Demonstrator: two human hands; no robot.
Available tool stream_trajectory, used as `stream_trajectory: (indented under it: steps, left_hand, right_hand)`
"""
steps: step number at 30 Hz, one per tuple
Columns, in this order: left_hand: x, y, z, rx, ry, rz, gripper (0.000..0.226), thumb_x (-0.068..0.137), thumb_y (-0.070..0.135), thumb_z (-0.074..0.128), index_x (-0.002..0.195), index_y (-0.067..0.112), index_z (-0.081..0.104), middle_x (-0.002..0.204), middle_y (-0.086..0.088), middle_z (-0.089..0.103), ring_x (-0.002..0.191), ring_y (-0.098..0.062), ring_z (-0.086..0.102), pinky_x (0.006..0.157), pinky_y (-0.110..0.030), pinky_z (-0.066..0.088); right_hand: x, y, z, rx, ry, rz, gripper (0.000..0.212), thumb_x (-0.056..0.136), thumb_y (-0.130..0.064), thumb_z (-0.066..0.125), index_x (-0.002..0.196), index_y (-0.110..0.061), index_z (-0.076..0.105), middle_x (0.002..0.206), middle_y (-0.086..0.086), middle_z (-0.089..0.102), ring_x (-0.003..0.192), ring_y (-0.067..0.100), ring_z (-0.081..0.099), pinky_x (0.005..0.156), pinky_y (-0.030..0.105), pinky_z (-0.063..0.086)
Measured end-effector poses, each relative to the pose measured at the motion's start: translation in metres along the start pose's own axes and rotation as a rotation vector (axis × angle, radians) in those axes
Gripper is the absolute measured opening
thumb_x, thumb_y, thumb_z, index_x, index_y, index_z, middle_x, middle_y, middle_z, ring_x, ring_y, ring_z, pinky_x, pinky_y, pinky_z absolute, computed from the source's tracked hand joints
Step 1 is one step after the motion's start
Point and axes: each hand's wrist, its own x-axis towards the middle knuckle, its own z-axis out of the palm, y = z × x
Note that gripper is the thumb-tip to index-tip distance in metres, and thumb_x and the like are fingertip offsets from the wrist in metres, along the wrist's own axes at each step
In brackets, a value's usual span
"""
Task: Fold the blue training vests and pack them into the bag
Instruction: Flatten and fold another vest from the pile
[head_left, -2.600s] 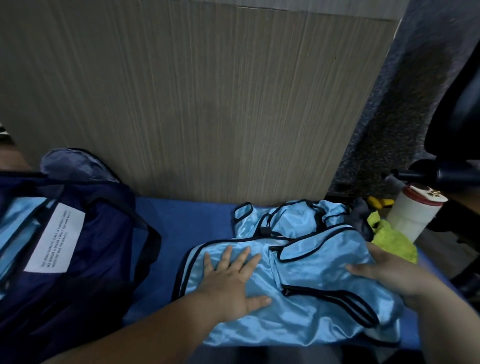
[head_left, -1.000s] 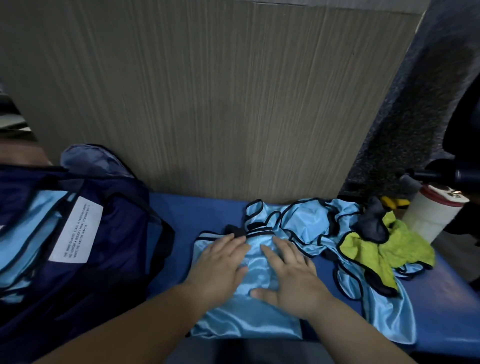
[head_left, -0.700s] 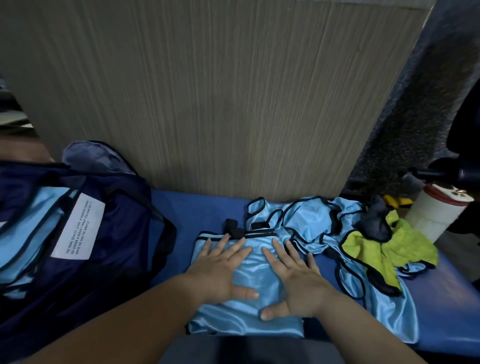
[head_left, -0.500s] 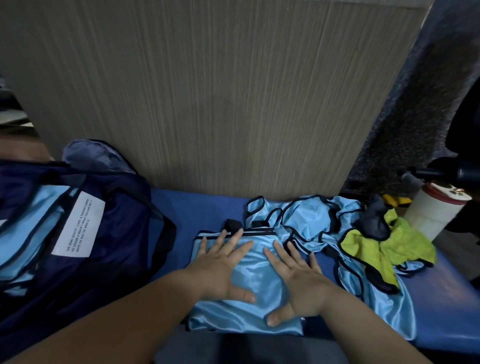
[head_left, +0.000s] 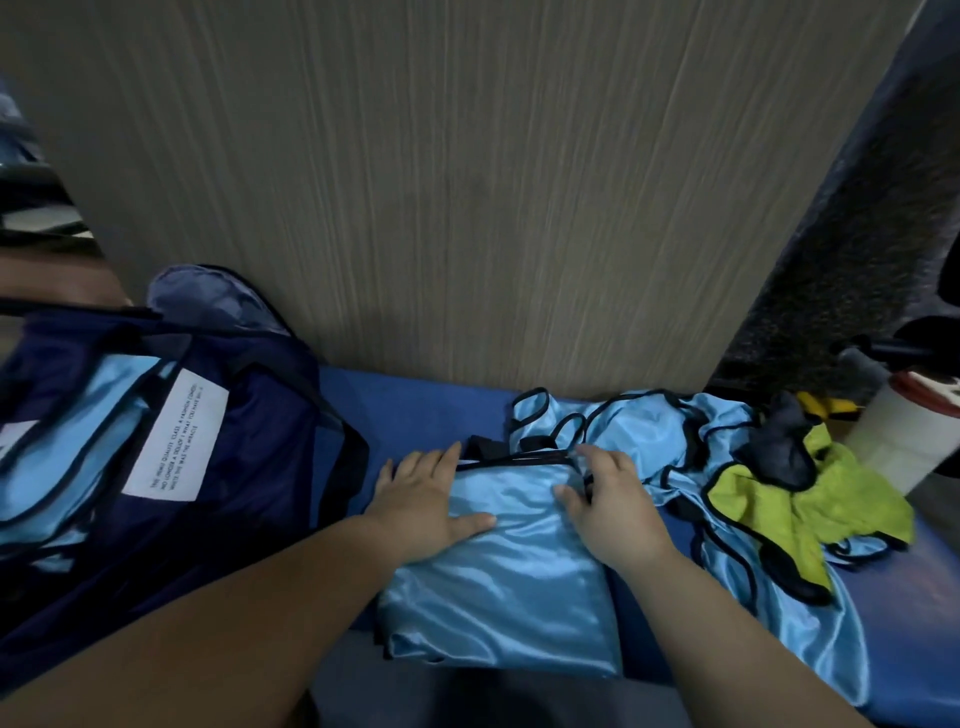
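Folded shiny light-blue vest (head_left: 519, 571) lay under flat left hand (head_left: 423, 501), right hand (head_left: 610, 501) grip unclear; navy fabric bag (head_left: 249, 426) held some, crumpled vests (head_left: 649, 436) waited right.

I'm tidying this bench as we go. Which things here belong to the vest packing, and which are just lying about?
For the job: folded blue vest under the left hand and right hand; unfolded blue vests beside it; navy bag holding packed vests.
Lying about: yellow-green cloth; dark grey cloth; white tumbler with red lid.
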Motion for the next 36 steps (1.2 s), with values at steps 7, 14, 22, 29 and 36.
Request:
stream_trajectory:
  steps: [7,14,22,29,36]
  left_hand:
    - [0.001,-0.009,-0.026,-0.129,0.008,-0.020,0.071,0.081,0.072,0.055,0.135,0.027,0.047,0.133,0.003,0.047,0.126,-0.019,0.041,0.103,-0.034,0.035]
    - [-0.001,-0.010,-0.042,0.005,-0.236,0.028,0.075,0.080,0.059,0.069,0.139,0.019,0.048,0.141,0.001,0.047,0.124,-0.020,0.048,0.097,-0.027,0.042]
    - [-0.004,-0.011,-0.070,-0.103,-0.297,0.146,0.056,0.084,0.047,0.071,0.130,0.020,0.051,0.130,0.007,0.053,0.113,-0.012,0.050,0.097,-0.027,0.042]
    - [0.005,0.004,-0.131,-0.536,0.285,0.313,0.039,0.075,0.011,0.081,0.091,0.036,0.055,0.098,0.008,0.069,0.098,-0.017,0.066,0.092,-0.037,0.052]
    - [-0.015,0.014,-0.144,-0.490,0.595,0.429,0.048,0.074,-0.001,0.073,0.109,0.032,0.069,0.099,0.019,0.069,0.095,-0.002,0.064,0.087,-0.025,0.050]
  right_hand:
    - [0.023,-0.010,-0.001,0.362,-0.187,0.254,0.079,0.068,-0.027,0.089,0.134,-0.017,0.048,0.125,-0.001,0.057,0.105,0.016,0.062,0.098,0.037,0.050]
    - [0.025,-0.004,-0.012,0.024,-0.508,0.204,0.094,0.055,-0.041,0.087,0.138,-0.015,0.052,0.137,-0.001,0.057,0.122,0.019,0.056,0.107,0.039,0.044]
    - [0.011,-0.016,-0.029,0.120,-0.448,0.166,0.050,0.066,-0.015,0.083,0.112,-0.020,0.062,0.112,-0.002,0.068,0.100,0.014,0.063,0.094,0.034,0.051]
    - [0.008,-0.043,-0.070,0.408,0.283,-0.156,0.042,0.074,0.003,0.074,0.094,-0.031,0.059,0.088,-0.014,0.068,0.083,0.005,0.062,0.075,0.024,0.049]
    - [0.005,-0.040,-0.072,0.267,0.466,-0.461,0.053,0.071,-0.002,0.068,0.112,-0.036,0.063,0.104,-0.010,0.067,0.101,0.014,0.063,0.089,0.031,0.048]
